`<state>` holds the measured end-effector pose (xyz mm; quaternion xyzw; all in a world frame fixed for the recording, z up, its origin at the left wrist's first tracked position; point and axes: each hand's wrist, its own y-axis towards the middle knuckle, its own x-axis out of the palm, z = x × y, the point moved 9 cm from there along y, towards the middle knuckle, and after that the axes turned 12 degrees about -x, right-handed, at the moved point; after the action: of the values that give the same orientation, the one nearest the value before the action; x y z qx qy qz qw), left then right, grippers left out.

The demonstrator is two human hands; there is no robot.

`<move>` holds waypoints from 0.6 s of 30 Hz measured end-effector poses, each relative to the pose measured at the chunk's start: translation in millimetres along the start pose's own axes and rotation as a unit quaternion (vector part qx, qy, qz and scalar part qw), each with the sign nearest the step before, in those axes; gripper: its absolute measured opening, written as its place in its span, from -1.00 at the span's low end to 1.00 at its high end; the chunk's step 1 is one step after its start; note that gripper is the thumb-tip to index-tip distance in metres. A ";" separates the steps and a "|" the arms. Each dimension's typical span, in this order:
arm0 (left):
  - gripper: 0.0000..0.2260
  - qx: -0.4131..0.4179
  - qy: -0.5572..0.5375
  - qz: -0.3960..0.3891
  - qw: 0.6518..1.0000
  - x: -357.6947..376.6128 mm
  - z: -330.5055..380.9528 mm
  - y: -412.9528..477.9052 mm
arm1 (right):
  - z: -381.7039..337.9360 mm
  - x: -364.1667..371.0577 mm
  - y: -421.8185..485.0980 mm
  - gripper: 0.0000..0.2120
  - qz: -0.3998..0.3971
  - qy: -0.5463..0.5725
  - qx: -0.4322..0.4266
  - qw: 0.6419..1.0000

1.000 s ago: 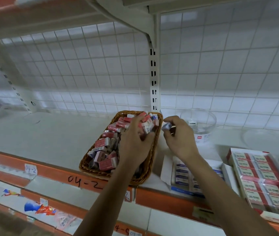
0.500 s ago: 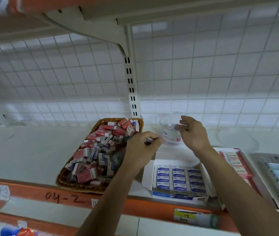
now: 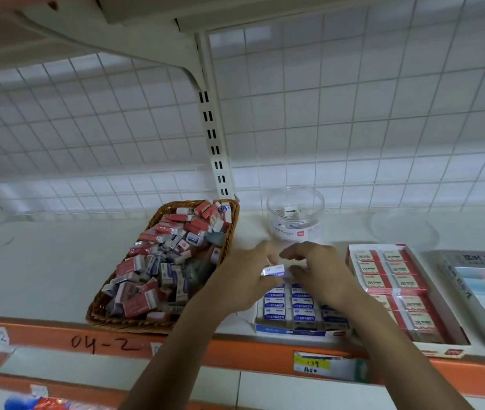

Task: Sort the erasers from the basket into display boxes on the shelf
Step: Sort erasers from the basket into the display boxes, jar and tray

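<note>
A wicker basket (image 3: pixel 129 323) on the shelf holds a heap of red and blue-sleeved erasers (image 3: pixel 170 261). To its right stands a blue display box (image 3: pixel 294 332) with rows of blue erasers. My left hand (image 3: pixel 244 279) pinches a blue-and-white eraser (image 3: pixel 275 272) over the back of that box. My right hand (image 3: pixel 321 273) hovers just right of the eraser with its fingers loosely bent and nothing in them. A red display box (image 3: pixel 375 247) filled with red erasers sits further right.
A clear round jar (image 3: pixel 295 214) with a few small items stands behind the blue box, and a clear lid (image 3: pixel 403 229) lies to its right. A grey box (image 3: pixel 477 297) fills the far right. The orange shelf edge (image 3: pixel 102 344) runs along the front.
My left hand left the basket with an eraser and carried it right, over the blue box. My right hand came down from the jar to meet it.
</note>
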<state>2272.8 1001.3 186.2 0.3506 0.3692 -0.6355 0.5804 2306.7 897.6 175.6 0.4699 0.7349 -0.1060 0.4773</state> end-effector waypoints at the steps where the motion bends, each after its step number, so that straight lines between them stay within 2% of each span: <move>1: -0.87 0.009 0.012 -0.020 1.000 2.4 2.5 -2.6 | -1.9 2.4 -3.1 -0.70 -0.009 -0.021 -0.011 1.000; 5: -0.84 0.050 0.100 -0.077 0.991 12.2 13.3 -12.8 | -6.2 15.7 -10.0 -0.68 -0.040 -0.068 -0.059 0.995; 8: -0.80 0.044 0.108 -0.121 0.986 22.0 12.3 -17.0 | -3.6 17.7 -11.3 -0.65 -0.038 -0.065 -0.060 0.995; 11: -0.77 0.022 0.109 -0.132 0.985 25.6 9.3 -17.3 | -3.0 16.9 -12.2 -0.66 -0.028 -0.053 -0.061 0.996; 14: -0.84 -0.001 0.111 -0.142 0.984 27.6 6.6 -15.6 | -2.9 16.2 -13.7 -0.68 -0.021 -0.045 -0.062 0.997; 18: -0.88 0.009 0.136 -0.142 0.980 26.1 10.6 -14.1 | -1.8 15.1 -15.3 -0.68 -0.011 -0.032 -0.055 0.998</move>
<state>2256.5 980.3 169.4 0.3830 0.4847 -0.6613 0.4255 2291.9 899.4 160.0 0.4313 0.7290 -0.0854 0.5246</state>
